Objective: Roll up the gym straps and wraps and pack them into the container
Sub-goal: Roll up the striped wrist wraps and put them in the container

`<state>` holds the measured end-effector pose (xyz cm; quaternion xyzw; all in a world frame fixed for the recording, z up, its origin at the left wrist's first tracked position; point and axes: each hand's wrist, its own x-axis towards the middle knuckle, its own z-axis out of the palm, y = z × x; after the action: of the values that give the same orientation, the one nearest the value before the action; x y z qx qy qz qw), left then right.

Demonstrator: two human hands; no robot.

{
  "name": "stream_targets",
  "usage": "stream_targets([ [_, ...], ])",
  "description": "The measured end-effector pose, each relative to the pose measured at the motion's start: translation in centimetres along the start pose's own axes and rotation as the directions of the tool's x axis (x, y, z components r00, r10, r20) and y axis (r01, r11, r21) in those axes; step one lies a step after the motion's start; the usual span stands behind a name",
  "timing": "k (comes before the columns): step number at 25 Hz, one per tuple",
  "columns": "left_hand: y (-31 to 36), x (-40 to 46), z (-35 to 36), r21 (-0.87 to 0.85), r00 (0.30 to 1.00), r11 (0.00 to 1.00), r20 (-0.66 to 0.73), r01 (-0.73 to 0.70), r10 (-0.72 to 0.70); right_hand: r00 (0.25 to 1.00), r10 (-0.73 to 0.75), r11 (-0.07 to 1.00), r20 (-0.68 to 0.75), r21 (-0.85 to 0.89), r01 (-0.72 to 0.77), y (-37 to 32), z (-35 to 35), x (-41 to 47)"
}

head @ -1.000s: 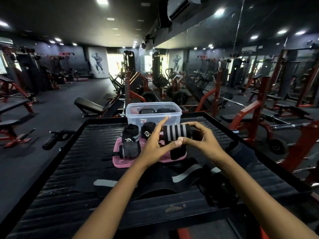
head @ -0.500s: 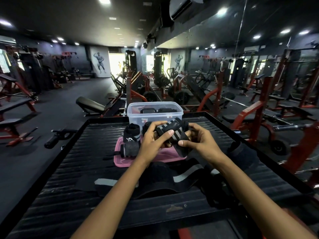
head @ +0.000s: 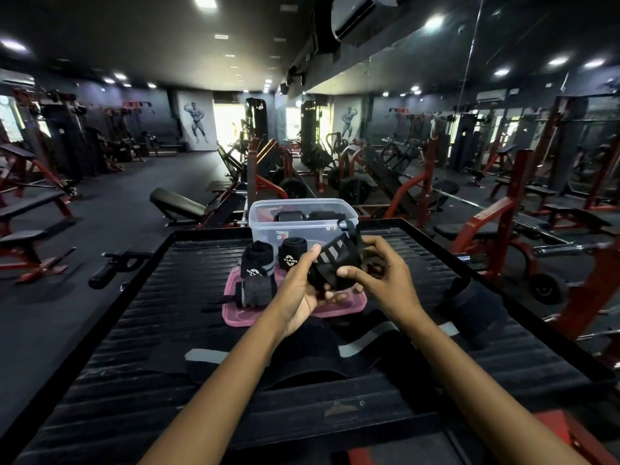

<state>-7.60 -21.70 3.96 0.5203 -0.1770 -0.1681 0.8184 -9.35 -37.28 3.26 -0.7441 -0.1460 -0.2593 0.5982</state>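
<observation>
Both hands hold a black wrap with grey stripes [head: 335, 258], rolled and tilted, above the pink lid [head: 339, 307]. My left hand [head: 300, 290] cups it from below-left; my right hand [head: 379, 266] pinches its right side. A clear plastic container [head: 268, 223] stands behind, with two dark rolls [head: 288, 216] inside. On or beside the lid sit a rolled black wrap with a logo [head: 292, 253], a black-grey wrap [head: 257, 261] and a grey glove-like piece [head: 256, 292]. A long black belt with grey patches [head: 302, 354] lies flat nearer to me.
Everything rests on a black ribbed platform [head: 174, 310] with raised edges. A dark knee-sleeve-like roll [head: 469, 307] lies at its right. Red and black gym machines [head: 496, 223], benches and a barbell surround the platform; open floor stretches to the left.
The striped wrap went from horizontal between my fingertips to tilted and gripped deeper in both hands, shifting slightly right and lower.
</observation>
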Motion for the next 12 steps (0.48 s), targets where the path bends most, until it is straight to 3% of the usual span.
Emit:
stream_targets([
  [2,0.2,-0.2,0.3,-0.004,0.998,0.998,0.001,0.056,-0.056,0.999,-0.033,0.999,0.031,0.021,0.033,-0.3,0.6,0.1],
  [5,0.4,-0.4,0.6,-0.021,0.993,0.993,-0.013,0.116,-0.116,0.997,0.013,0.977,0.077,0.210,-0.029,-1.1,1.5,0.6],
  [6,0.5,-0.2,0.4,0.023,0.993,0.993,-0.035,0.117,-0.116,0.996,0.039,0.966,0.085,0.251,-0.059,-1.1,1.6,0.8],
  [8,0.9,0.2,-1.0,0.331,0.991,0.943,-0.137,0.045,0.001,0.993,0.077,0.963,0.087,0.251,-0.097,-0.7,1.8,1.2],
  [10,1.9,0.5,-3.7,0.711,0.951,0.699,-0.162,-0.072,0.263,0.988,0.132,0.966,0.085,0.213,-0.148,-0.2,2.1,1.5],
  [12,3.3,0.1,-7.1,0.949,0.910,0.309,-0.069,-0.067,0.409,0.970,0.215,0.951,0.112,0.204,-0.234,0.6,2.4,1.9],
])
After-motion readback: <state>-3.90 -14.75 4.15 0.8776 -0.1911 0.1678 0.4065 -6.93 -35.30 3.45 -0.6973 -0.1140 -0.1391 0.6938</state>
